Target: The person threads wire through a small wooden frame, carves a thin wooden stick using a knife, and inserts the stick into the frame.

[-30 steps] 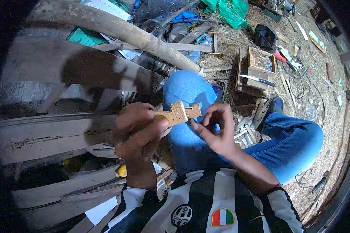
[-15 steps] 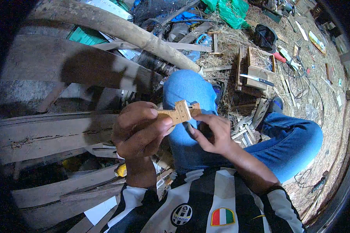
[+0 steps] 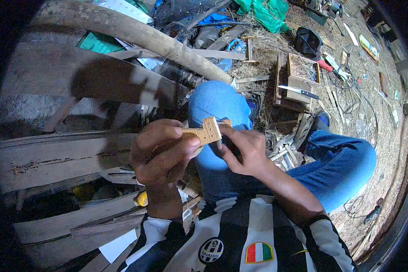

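My left hand [image 3: 161,149] is closed, its thumb and fingers pinching a small light-brown wooden piece [image 3: 208,130] above my knee. The piece is stepped in shape, with a narrow part in my grip and a taller block at its right end. Small dark holes mark the face of that block. At the block's pale right edge, my right hand [image 3: 248,152] curls its thumb and forefinger against the wood. A bit of lighter wood shows just behind the right forefinger; I cannot make out whether it belongs to the same piece.
To the right, a knife [image 3: 299,92] lies across a wooden box [image 3: 303,68] holding small metal bits. Wood offcuts [image 3: 288,152] are scattered near my foot. A round pole [image 3: 136,31] and planks [image 3: 68,158] stretch along the left. Cables and a black bag [image 3: 308,41] lie on the straw-strewn floor.
The right forefinger has shifted slightly left and up along the block's right end, covering more of the gap there. The left hand's grip looks the same.
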